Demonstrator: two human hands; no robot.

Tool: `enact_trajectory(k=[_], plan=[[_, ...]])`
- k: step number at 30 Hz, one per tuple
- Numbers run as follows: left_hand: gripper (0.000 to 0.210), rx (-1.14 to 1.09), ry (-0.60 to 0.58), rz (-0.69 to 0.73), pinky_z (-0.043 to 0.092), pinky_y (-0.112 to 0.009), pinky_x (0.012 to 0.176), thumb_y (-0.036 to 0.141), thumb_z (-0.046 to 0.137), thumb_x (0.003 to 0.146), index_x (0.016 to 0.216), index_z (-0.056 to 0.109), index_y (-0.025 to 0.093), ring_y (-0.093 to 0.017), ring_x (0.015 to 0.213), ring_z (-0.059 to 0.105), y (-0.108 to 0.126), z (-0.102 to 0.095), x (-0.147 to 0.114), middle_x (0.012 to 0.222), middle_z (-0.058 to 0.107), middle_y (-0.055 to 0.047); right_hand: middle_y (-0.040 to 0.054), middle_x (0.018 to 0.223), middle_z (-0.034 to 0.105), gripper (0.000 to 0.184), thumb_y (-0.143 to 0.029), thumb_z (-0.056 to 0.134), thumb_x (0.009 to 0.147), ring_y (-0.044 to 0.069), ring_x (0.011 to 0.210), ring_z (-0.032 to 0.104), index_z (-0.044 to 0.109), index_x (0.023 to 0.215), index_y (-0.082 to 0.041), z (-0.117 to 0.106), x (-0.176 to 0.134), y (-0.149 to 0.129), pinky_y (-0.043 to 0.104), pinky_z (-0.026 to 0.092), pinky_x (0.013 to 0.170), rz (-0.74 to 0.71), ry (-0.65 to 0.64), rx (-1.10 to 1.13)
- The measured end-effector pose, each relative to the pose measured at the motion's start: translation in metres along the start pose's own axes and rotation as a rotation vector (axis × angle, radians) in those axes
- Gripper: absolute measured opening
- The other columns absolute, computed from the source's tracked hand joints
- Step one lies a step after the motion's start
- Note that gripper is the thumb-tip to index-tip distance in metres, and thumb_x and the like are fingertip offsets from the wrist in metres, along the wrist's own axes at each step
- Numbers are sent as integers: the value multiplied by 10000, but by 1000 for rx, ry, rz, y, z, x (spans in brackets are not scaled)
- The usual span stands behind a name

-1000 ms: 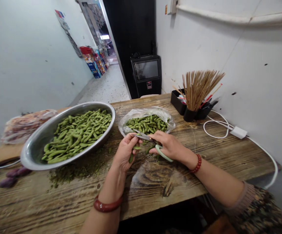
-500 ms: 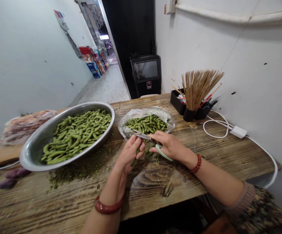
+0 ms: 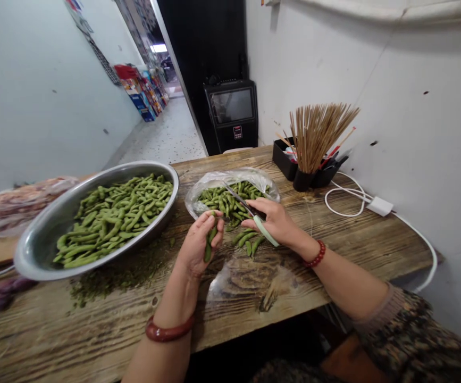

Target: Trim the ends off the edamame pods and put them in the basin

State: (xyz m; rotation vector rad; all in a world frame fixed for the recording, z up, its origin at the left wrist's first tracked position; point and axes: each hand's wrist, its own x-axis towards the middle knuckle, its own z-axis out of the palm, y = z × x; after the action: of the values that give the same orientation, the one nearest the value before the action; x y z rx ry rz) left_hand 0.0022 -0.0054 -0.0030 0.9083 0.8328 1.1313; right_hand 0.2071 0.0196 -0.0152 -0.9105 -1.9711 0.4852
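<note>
My left hand (image 3: pixel 199 240) is closed around a green edamame pod (image 3: pixel 210 242), its lower end sticking out below the fingers. In my right hand (image 3: pixel 275 219) is a pair of scissors (image 3: pixel 261 227) with pale green handles, the blades spread and pointing up and left over a clear plastic bag (image 3: pixel 193 198) of pods. A few loose pods (image 3: pixel 249 242) lie on the table between the hands. To the left stands a large metal basin (image 3: pixel 26 254) heaped with edamame pods (image 3: pixel 112 218).
Dark green trimmings (image 3: pixel 106 282) lie before the basin on the wooden table (image 3: pixel 106 332). At the back right are a bundle of thin sticks (image 3: pixel 320 135) in a black holder and a white cable (image 3: pixel 421 244). A bag of pinkish food (image 3: pixel 25 205) sits far left.
The scissors have drawn away from the left hand and their blades now point more upward. My left hand has turned, showing more of the pod. The whole view has shifted slightly.
</note>
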Motion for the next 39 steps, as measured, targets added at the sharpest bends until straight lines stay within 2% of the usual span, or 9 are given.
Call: enact_trajectory(k=[6, 12, 17, 22, 31, 39], plan=[[198, 63, -17, 19, 237, -127, 379, 354, 581, 848, 868, 535, 162, -7, 392, 332, -4, 2, -1, 625, 469, 51, 50, 907, 587, 461, -375, 698, 778, 164, 781, 562, 584, 1178, -175, 1, -4, -10, 272, 461, 698, -15, -173, -46], [265, 200, -20, 34, 234, -137, 377, 430, 564, 846, 839, 528, 167, -19, 407, 330, -6, 5, -3, 617, 472, 50, 63, 972, 577, 524, -361, 713, 765, 171, 821, 561, 545, 1229, -184, 3, -8, -13, 278, 464, 736, -46, -238, -138], [267, 296, -23, 29, 245, -150, 386, 433, 539, 858, 813, 502, 172, -23, 407, 343, -7, 7, -4, 637, 510, 41, 57, 959, 572, 522, -349, 709, 770, 169, 804, 560, 537, 1238, -194, 3, -7, -16, 274, 463, 709, -55, -250, -164], [239, 307, -26, 59, 254, -166, 406, 415, 481, 895, 830, 465, 186, -29, 414, 353, -8, 9, -7, 660, 515, 44, 69, 988, 569, 555, -356, 722, 756, 191, 872, 567, 520, 1249, -200, 4, -8, -17, 299, 473, 751, -68, -239, -168], [255, 397, -43, 93, 303, -197, 451, 409, 456, 908, 800, 465, 178, -43, 432, 372, -8, 13, -8, 665, 506, 37, 65, 989, 573, 542, -363, 713, 767, 189, 876, 575, 518, 1247, -206, 2, -8, -21, 295, 473, 764, -63, -238, -183], [249, 379, -33, 113, 296, -200, 444, 401, 454, 911, 799, 463, 180, -40, 415, 362, -8, 14, -8, 654, 499, 43, 72, 996, 576, 550, -362, 725, 754, 196, 885, 572, 525, 1242, -206, 3, -8, -20, 309, 476, 764, -70, -212, -185]])
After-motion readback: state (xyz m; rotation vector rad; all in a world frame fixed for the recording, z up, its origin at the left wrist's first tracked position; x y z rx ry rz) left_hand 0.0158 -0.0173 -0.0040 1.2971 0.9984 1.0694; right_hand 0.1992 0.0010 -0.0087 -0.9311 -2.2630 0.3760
